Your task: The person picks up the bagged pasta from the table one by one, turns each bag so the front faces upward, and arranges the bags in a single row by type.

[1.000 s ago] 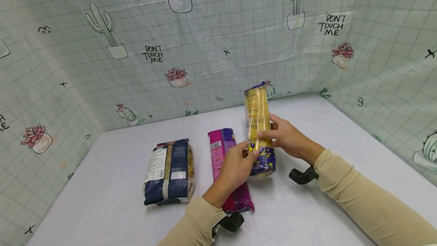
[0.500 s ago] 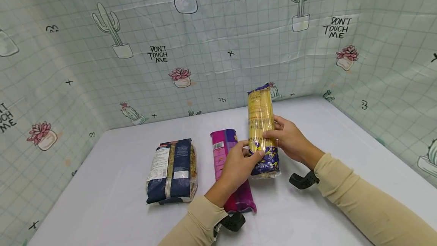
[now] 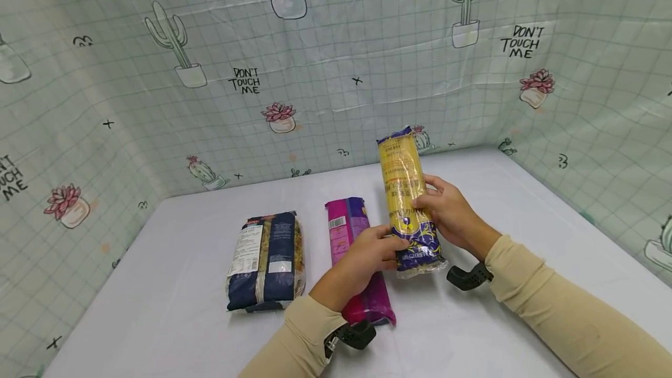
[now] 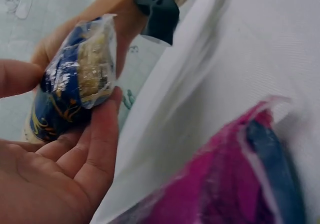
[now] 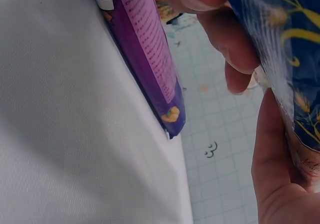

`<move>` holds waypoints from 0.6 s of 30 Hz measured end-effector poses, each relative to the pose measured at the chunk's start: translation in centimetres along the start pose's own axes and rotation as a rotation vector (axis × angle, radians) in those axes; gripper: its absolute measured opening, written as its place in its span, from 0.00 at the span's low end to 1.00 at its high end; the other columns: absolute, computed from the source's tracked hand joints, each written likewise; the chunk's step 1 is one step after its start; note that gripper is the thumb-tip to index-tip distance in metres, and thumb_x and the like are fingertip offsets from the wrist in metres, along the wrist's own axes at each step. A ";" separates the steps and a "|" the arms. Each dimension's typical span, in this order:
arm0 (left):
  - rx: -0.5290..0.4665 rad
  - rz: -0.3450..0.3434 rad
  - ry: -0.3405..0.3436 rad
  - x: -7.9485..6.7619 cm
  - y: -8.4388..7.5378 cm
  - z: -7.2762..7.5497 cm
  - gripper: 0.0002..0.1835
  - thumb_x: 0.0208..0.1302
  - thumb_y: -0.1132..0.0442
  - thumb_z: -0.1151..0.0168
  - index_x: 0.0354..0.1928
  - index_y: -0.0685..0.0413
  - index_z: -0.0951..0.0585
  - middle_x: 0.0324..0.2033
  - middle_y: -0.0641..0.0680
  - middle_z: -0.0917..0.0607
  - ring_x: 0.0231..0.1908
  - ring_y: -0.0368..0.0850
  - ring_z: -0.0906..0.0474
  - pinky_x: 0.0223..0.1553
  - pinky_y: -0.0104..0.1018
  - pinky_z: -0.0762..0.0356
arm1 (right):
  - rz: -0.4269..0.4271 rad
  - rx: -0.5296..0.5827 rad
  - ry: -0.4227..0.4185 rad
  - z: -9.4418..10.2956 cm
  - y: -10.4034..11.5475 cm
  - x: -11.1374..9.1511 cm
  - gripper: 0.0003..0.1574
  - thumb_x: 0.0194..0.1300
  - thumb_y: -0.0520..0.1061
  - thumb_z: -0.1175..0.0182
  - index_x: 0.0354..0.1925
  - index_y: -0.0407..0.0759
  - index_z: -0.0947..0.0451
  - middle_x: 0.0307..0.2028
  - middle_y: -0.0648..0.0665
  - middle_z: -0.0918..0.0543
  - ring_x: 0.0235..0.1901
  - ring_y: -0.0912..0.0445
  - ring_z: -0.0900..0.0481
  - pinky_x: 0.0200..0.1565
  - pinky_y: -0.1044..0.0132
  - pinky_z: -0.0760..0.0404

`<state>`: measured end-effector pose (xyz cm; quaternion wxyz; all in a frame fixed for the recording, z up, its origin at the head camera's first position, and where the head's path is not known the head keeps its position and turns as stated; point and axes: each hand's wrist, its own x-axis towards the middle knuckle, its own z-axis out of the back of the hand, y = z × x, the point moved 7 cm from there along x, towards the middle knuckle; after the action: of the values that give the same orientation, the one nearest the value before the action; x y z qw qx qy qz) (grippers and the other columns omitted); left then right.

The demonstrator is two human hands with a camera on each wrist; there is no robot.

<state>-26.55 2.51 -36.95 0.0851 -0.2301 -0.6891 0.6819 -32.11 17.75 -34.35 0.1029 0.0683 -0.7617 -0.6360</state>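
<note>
A clear-and-blue packet of spaghetti [image 3: 404, 174] is held up off the table, tilted with its top leaning left. My right hand [image 3: 455, 214] grips its right side, thumb across the front and the other fingers mostly hidden behind. At the lower left edge, my left hand [image 3: 367, 255] pinches the packet, thumb on the blue printed end. The left wrist view looks onto the bottom end of the spaghetti packet [image 4: 75, 78], between thumb and fingers. Under the left forearm lies a magenta and purple packet [image 3: 341, 238], partly covered by that hand.
To the left, a dark blue bag of short pasta [image 3: 278, 282] with a white label lies on the white table [image 3: 178, 273]. A cactus-printed cloth [image 3: 325, 45] rises behind the table and along both sides. Each wrist carries a black camera mount [image 3: 469, 277].
The spaghetti packet has turned slightly, its bottom end swinging right. My left hand has slid down a little along its lower edge. Both other packets stay put on the table.
</note>
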 end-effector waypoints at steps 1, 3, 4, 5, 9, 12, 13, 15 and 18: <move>0.002 -0.002 0.010 0.0 -0.1 0.0 0.27 0.66 0.61 0.36 0.65 0.63 0.28 0.45 0.55 0.14 0.45 0.47 0.16 0.51 0.42 0.19 | -0.002 0.005 0.000 0.0 0.0 0.0 0.47 0.65 0.29 0.49 0.76 0.32 0.57 0.65 0.26 0.35 0.49 0.55 0.18 0.50 0.63 0.18; 0.016 -0.014 0.025 -0.2 -0.4 -0.1 0.26 0.67 0.63 0.36 0.64 0.64 0.28 0.46 0.55 0.14 0.45 0.48 0.15 0.50 0.42 0.18 | -0.007 0.012 0.004 0.0 0.0 0.0 0.45 0.65 0.30 0.49 0.75 0.32 0.57 0.64 0.27 0.34 0.49 0.54 0.18 0.49 0.63 0.18; 0.026 -0.022 0.027 -0.3 -0.6 -0.1 0.25 0.67 0.64 0.36 0.63 0.64 0.27 0.46 0.55 0.14 0.45 0.48 0.15 0.49 0.42 0.18 | -0.011 0.010 0.007 0.0 0.0 0.0 0.45 0.65 0.30 0.49 0.74 0.31 0.57 0.63 0.27 0.33 0.49 0.54 0.18 0.49 0.63 0.18; 0.033 -0.033 0.029 -0.4 -0.8 -0.1 0.23 0.67 0.65 0.36 0.63 0.64 0.27 0.46 0.55 0.13 0.45 0.48 0.15 0.48 0.42 0.18 | -0.014 0.009 0.011 0.0 0.0 0.0 0.44 0.65 0.30 0.49 0.74 0.31 0.56 0.62 0.27 0.32 0.49 0.54 0.18 0.49 0.63 0.18; 0.039 -0.062 0.014 -0.6 -1.3 -0.1 0.22 0.68 0.68 0.36 0.61 0.63 0.26 0.46 0.55 0.13 0.45 0.48 0.15 0.48 0.42 0.18 | -0.022 -0.018 0.028 0.0 0.1 0.1 0.41 0.68 0.33 0.49 0.73 0.32 0.55 0.62 0.28 0.32 0.50 0.54 0.18 0.49 0.63 0.18; 0.027 -0.073 -0.004 -0.5 -1.3 -0.1 0.22 0.67 0.68 0.35 0.62 0.63 0.26 0.45 0.55 0.13 0.45 0.47 0.15 0.48 0.41 0.18 | -0.030 -0.030 0.053 0.0 0.1 0.1 0.39 0.70 0.34 0.50 0.73 0.33 0.54 0.64 0.29 0.33 0.51 0.53 0.19 0.50 0.62 0.18; 0.027 -0.079 -0.014 -0.4 -1.3 0.0 0.23 0.67 0.68 0.35 0.62 0.62 0.26 0.45 0.55 0.13 0.45 0.47 0.15 0.48 0.41 0.18 | -0.034 -0.036 0.063 0.0 0.1 0.1 0.39 0.71 0.34 0.51 0.74 0.34 0.53 0.64 0.30 0.34 0.51 0.53 0.19 0.50 0.61 0.18; 0.031 -0.089 -0.042 -0.3 -1.2 0.2 0.23 0.66 0.67 0.34 0.62 0.61 0.26 0.45 0.54 0.13 0.44 0.46 0.15 0.47 0.40 0.18 | -0.045 -0.054 0.093 -0.2 0.0 0.1 0.39 0.73 0.36 0.52 0.76 0.36 0.53 0.66 0.30 0.34 0.52 0.53 0.19 0.51 0.60 0.18; 0.045 -0.099 -0.104 -0.3 -1.2 0.7 0.24 0.66 0.66 0.33 0.62 0.59 0.25 0.45 0.52 0.13 0.44 0.44 0.15 0.46 0.38 0.18 | -0.057 -0.105 0.145 -0.5 -0.1 0.2 0.41 0.74 0.39 0.52 0.78 0.38 0.55 0.67 0.30 0.35 0.53 0.52 0.20 0.52 0.58 0.19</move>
<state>-26.88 1.81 -35.72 0.0880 -0.1580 -0.6875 0.7033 -32.14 17.24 -34.39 0.1431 0.1306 -0.7158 -0.6709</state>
